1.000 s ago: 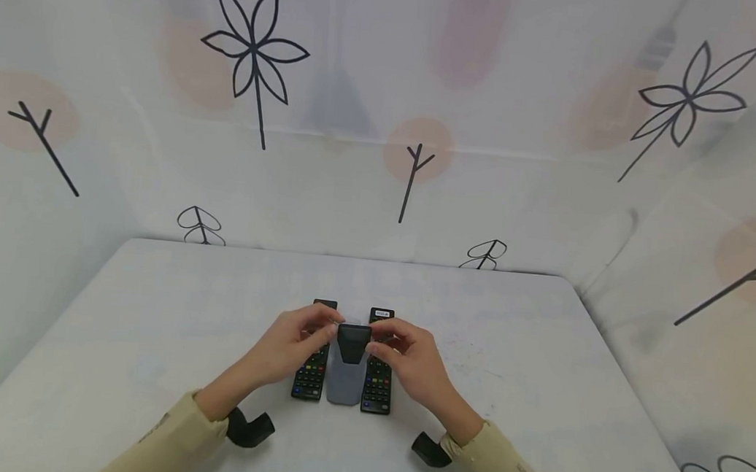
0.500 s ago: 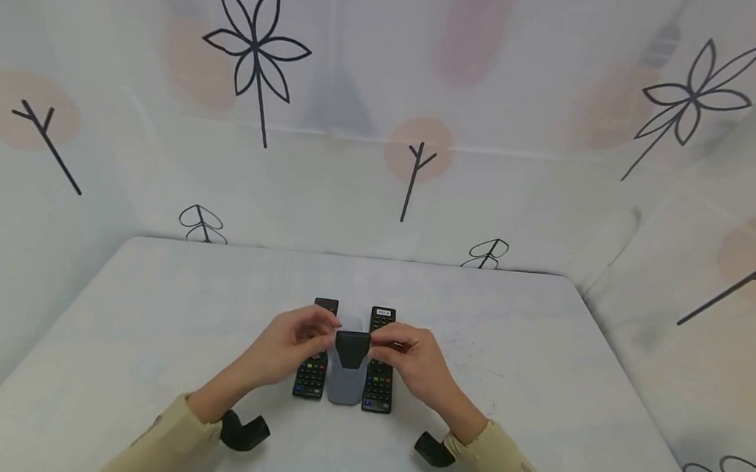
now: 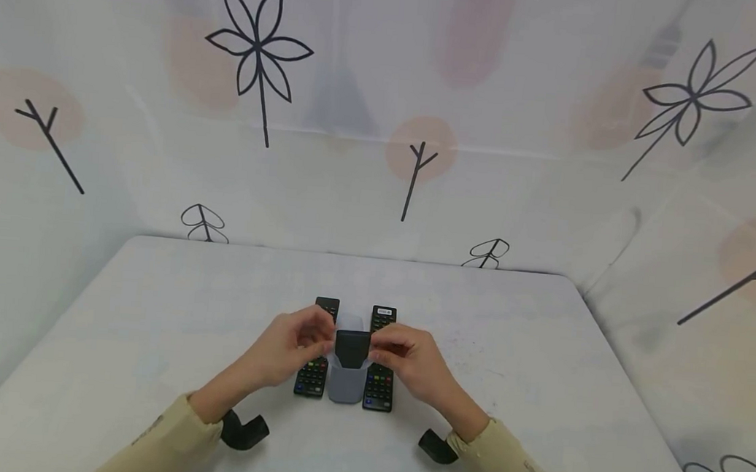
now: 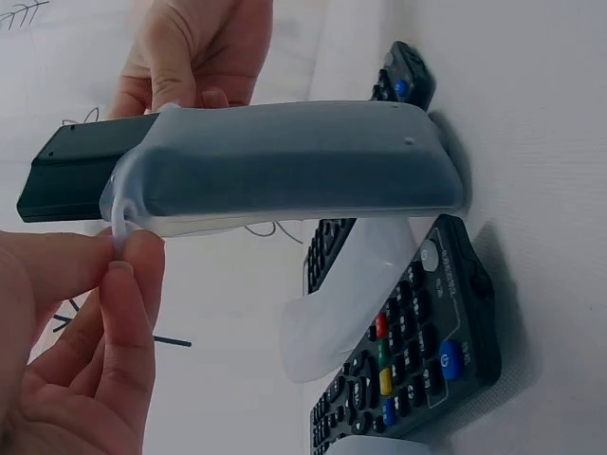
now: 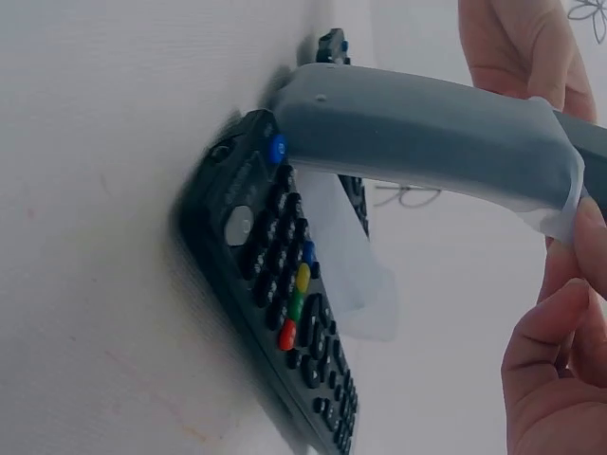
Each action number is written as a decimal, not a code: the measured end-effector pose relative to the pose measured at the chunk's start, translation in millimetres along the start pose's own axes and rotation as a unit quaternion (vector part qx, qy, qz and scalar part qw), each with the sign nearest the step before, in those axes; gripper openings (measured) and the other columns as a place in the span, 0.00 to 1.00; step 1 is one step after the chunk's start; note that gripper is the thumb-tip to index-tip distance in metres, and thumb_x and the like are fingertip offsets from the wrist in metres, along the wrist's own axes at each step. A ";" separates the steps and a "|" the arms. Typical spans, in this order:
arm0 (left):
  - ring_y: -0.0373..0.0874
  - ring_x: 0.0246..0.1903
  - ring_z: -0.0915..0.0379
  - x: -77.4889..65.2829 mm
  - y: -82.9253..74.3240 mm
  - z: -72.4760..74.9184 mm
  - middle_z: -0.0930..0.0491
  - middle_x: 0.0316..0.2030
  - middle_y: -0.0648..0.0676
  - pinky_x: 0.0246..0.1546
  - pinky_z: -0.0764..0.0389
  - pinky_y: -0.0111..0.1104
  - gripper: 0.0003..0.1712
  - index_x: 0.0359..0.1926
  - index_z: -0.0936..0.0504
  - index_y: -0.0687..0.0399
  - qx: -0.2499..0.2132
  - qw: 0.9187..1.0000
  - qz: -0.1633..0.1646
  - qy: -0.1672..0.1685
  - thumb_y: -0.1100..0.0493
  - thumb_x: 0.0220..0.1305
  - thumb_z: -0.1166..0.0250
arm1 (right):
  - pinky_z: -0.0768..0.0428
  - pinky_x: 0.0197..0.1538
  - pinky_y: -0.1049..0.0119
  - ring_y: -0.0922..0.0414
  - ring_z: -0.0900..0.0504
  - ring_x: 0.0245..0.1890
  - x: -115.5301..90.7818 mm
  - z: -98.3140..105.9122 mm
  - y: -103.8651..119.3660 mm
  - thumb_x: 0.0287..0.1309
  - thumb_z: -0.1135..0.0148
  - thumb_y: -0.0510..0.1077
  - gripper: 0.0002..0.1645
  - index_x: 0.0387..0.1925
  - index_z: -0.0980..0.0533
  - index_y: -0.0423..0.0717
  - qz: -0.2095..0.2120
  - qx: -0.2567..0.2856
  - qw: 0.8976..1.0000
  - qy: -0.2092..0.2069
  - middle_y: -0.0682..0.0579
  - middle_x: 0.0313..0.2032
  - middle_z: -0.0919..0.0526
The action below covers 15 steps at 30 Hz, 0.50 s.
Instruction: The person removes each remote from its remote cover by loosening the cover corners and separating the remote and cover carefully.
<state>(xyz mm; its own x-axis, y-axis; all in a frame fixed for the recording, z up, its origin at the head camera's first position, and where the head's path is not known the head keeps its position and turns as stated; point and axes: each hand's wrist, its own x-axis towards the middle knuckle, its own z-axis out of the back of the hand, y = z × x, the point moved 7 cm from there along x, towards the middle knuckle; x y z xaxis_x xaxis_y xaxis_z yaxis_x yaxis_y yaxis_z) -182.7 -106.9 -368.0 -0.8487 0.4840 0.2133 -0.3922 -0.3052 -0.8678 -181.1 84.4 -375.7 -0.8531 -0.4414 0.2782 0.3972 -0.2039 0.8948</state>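
Observation:
A dark remote control [image 4: 81,171] stands upright inside a translucent silicone cover [image 4: 294,156], only its bare dark end showing past the rim. My left hand [image 3: 291,343] pinches the cover's rim between thumb and fingers on one side. On the opposite side, my right hand [image 3: 412,355] pinches the rim the same way. The covered end points down, close over the table. Below lie two black remotes with coloured buttons, the left remote [image 3: 311,379] and the right remote [image 3: 378,393]. Between them lies another pale translucent cover [image 5: 346,270].
A white table [image 3: 217,283] spreads under everything, with patterned white curtain-like walls [image 3: 328,189] behind and at the sides. Black curved pieces [image 3: 244,431] sit at both sleeve cuffs.
The remote's dark end has come slightly lower in the head view, and the translucent rim now shows spread at both its sides. The two remotes on the table stay put.

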 end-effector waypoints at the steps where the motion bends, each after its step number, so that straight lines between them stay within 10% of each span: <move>1: 0.45 0.34 0.21 -0.3 -0.7 -0.3 0.21 0.36 0.48 0.37 0.18 0.32 0.10 0.44 0.23 0.52 0.008 1.000 -0.003 0.001 0.67 0.66 0.34 | 0.17 0.41 0.66 0.58 0.18 0.38 -0.4 -0.4 -0.5 0.56 0.32 0.30 0.12 0.43 0.15 0.39 0.000 -0.006 1.000 0.003 0.49 0.40 0.15; 15: 0.35 0.29 0.28 -2.1 -7.0 -2.6 0.22 0.32 0.40 0.29 0.22 0.29 0.16 0.32 0.19 0.46 0.120 0.990 -0.078 -0.004 0.75 0.52 0.32 | 0.17 0.40 0.67 0.59 0.19 0.36 -2.5 -1.9 2.0 0.57 0.32 0.30 0.13 0.44 0.15 0.44 0.005 -0.081 0.997 0.010 0.54 0.41 0.15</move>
<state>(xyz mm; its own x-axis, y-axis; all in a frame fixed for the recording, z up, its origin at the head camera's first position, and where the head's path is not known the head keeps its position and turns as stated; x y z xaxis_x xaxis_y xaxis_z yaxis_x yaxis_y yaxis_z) -177.2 -103.6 -363.6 -0.7731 0.5346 0.3413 -0.5914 -0.4131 -0.6926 -177.5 83.4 -375.2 -0.8424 -0.4617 0.2779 0.4562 -0.3363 0.8239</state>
